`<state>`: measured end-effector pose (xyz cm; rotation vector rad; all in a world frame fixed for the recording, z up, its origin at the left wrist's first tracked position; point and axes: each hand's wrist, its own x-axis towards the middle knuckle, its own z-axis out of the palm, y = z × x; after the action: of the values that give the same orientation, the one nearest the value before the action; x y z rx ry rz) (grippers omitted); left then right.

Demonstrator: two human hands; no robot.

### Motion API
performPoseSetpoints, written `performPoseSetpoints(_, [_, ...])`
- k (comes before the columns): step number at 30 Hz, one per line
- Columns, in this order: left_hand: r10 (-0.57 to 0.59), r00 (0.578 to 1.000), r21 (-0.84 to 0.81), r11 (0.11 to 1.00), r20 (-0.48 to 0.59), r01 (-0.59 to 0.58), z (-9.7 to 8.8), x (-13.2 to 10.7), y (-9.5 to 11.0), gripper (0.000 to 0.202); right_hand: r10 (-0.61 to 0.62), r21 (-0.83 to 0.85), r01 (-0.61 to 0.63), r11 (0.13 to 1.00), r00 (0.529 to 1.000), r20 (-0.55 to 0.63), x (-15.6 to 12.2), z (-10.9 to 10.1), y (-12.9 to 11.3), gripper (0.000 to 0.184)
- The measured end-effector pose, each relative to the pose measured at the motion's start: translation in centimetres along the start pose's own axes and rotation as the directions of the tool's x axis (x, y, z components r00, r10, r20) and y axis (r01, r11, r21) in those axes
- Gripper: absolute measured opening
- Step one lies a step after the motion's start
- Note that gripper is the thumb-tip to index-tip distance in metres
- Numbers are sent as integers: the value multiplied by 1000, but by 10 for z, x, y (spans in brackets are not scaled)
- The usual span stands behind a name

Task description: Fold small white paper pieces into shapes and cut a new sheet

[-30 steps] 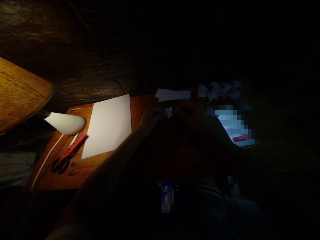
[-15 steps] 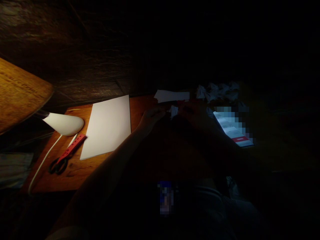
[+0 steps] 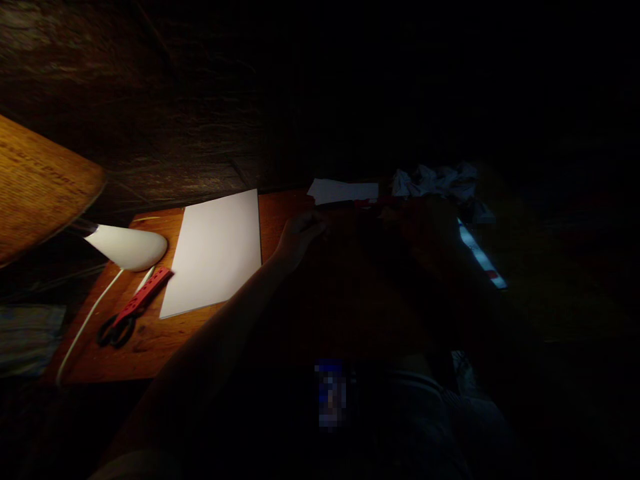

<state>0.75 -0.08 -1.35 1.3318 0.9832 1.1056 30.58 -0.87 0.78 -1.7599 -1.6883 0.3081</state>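
Note:
My left hand [image 3: 302,235] is over the middle of the wooden table, thumb and fingers a little apart, with nothing visible in them. Deep shadow covers my right hand [image 3: 431,219]. It reaches toward a row of small crumpled or folded white papers [image 3: 425,181] at the back, and its fingers and anything in them are hidden. Behind my left hand lie some white paper pieces [image 3: 340,191]. A long dark object with a red part [image 3: 364,204] lies along their front edge.
A stack of white paper sheets [image 3: 215,253] lies left of my left hand. Further left are scissors with black handles and a red cover [image 3: 137,305], a white lamp [image 3: 127,247] and its cord [image 3: 85,327]. A lit phone screen [image 3: 481,255] shows partly behind my right arm.
The small white folded paper between both hands has gone from view there. My right hand has moved right and now covers much of the phone; my left hand has stayed nearly in place.

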Motion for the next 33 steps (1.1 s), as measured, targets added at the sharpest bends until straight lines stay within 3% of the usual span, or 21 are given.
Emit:
performPoseSetpoints(4, [0,1000,-5,1000,-4,0,0,0,2,6,35,-181,-48,982,997,-73,0,2,-3,26])
performPoseSetpoints(7, [-17,1000,-32,999,-25,16,1,0,4,4,78,-161,-88,983,994,-72,3,-5,-7,19])
performPoseSetpoints(12, [2,999,-44,999,-44,-4,2,-2,7,7,75,-92,-94,991,979,-192,-4,-10,-28,14])
performPoseSetpoints(14, [18,1000,-38,999,-18,-18,2,-3,8,10,-98,-96,92,991,993,-61,-17,0,-46,18])
performPoseSetpoints(16, [20,1000,-37,999,-11,-21,1,-3,9,13,-348,-46,363,931,917,195,-31,14,-66,20])
performPoseSetpoints(18, [29,999,-27,999,-36,-30,-1,-3,9,15,-415,-41,460,887,832,368,-42,24,-82,26])
performPoseSetpoints(20, [38,998,-4,999,-48,-39,-2,-3,8,17,-401,-33,477,878,772,493,-46,28,-89,34])
performPoseSetpoints(21, [42,998,2,999,-49,-42,-2,-3,8,17,-379,-34,464,885,762,525,-46,28,-90,36])
performPoseSetpoints(25, [60,998,18,998,-16,-60,0,-3,4,13,-273,-80,371,925,796,540,-39,23,-79,35])
performPoseSetpoints(30, [49,997,137,989,66,-58,-1,-2,4,5,-239,-93,330,940,824,514,-30,30,-64,37])
performPoseSetpoints(33, [39,969,303,946,243,-114,-20,-7,21,11,-300,-49,370,928,817,493,-27,37,-54,38])
